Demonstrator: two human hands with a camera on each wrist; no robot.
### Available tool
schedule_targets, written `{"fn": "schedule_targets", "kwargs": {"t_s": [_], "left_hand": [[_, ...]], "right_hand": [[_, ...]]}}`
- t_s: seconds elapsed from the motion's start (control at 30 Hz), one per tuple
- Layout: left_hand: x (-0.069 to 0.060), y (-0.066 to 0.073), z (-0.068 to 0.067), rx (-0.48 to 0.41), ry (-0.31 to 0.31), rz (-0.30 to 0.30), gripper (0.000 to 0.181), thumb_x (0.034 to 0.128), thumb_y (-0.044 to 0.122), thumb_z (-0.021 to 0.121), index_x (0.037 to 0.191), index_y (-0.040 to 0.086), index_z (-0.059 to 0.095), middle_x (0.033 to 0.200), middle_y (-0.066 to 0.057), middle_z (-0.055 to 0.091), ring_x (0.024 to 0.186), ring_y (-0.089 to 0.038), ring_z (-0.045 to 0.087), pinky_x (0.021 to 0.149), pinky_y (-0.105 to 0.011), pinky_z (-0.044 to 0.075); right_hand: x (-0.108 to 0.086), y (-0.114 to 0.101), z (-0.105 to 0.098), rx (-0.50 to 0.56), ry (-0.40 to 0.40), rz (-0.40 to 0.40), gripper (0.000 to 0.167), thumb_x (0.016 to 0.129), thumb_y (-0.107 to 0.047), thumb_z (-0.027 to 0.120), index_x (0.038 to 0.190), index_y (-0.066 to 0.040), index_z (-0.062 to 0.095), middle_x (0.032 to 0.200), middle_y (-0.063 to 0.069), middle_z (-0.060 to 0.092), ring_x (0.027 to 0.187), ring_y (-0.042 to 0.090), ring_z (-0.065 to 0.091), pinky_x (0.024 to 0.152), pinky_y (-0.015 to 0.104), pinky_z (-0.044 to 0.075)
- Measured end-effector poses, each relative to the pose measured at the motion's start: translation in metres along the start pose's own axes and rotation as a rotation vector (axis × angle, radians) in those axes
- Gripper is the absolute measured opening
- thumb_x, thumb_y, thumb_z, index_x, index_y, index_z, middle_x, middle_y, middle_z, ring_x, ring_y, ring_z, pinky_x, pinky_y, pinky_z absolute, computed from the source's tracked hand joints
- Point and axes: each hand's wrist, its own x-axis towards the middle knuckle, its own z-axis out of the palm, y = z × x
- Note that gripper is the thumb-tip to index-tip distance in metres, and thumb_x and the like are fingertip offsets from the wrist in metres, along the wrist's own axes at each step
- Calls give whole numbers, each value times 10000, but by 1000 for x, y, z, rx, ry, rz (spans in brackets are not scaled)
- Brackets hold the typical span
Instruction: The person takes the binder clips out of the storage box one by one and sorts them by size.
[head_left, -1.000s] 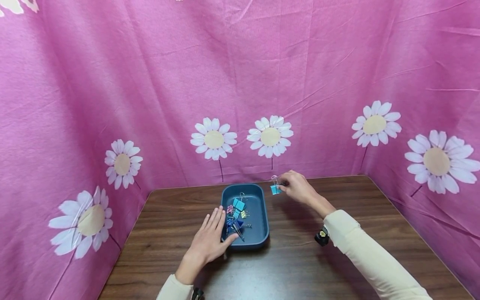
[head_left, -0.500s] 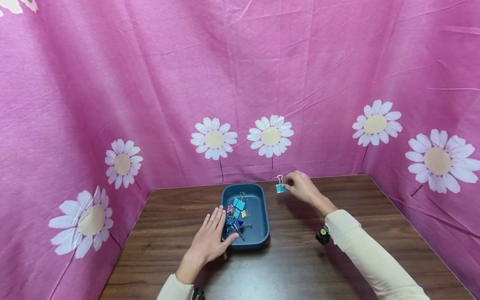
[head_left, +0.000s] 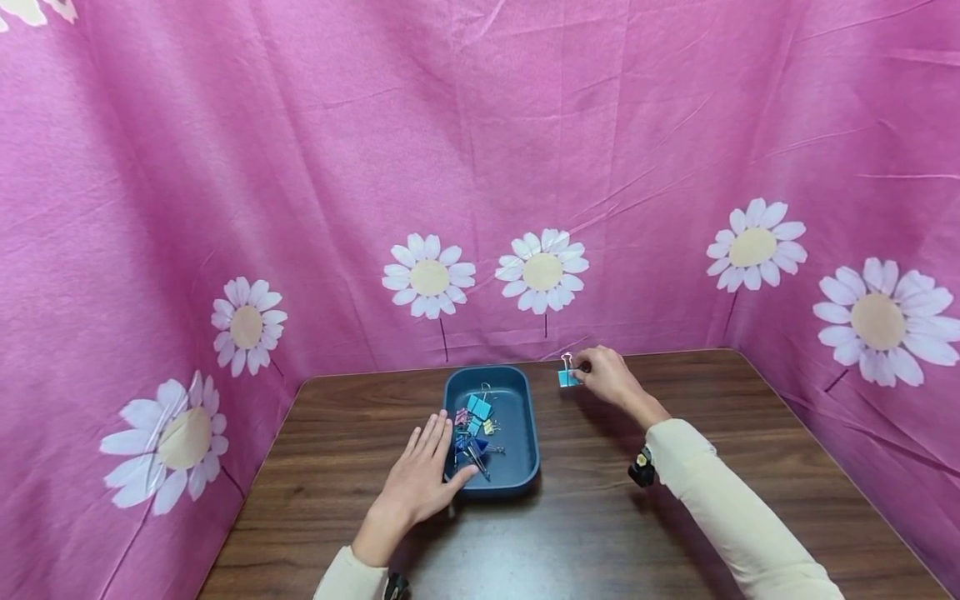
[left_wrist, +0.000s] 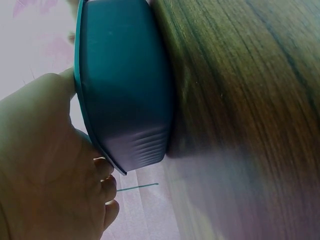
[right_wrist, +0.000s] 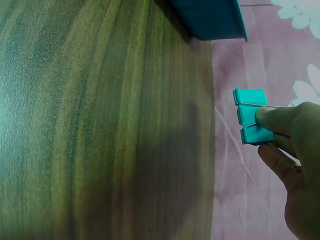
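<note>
A dark blue tray [head_left: 513,479] stands on the table with several binder clips in it: light blue ones [head_left: 478,407], a pink one [head_left: 461,416], a yellow one [head_left: 490,427] and dark blue ones [head_left: 471,448]. My left hand [head_left: 417,479] rests on the tray's left rim, fingers straight; the left wrist view shows it against the tray's outer wall [left_wrist: 125,75]. To the right of the tray, my right hand [head_left: 609,377] pinches a light blue binder clip [head_left: 567,378] between thumb and fingers. In the right wrist view that clip [right_wrist: 251,96] is held above the table.
The brown wooden table [head_left: 315,467] reaches back to a pink cloth [head_left: 480,167] with white daisies, which also hangs at both sides. A black band with a small device [head_left: 642,468] is on the right wrist.
My right hand has moved a little to the right, with the light blue clip still pinched. My left hand and the tray have stayed in place.
</note>
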Motion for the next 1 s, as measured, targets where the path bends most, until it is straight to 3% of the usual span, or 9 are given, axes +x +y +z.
{"fn": "schedule_targets", "kwargs": {"t_s": [0.5,1.0], "left_hand": [[0,-1,1,-28,35,24,922,1051,629,528,1652,-35,312,1765,-188,247,1637,-390,250,1331,-575,232],[1,1,-2,-2,-8,-1,931,1053,664,471,1669,-9,283,1775,-166,217,1658,-346,199,1356,-514,195]], "right_hand": [[2,7,19,24,-34,94,99,919,-90,796,1008,-49,812,1013,144,800,1013,376,720,928,587,579],[-4,10,35,18,-63,132,61,953,-100,772,982,-51,796,1013,150,799,1035,394,734,933,591,586]]}}
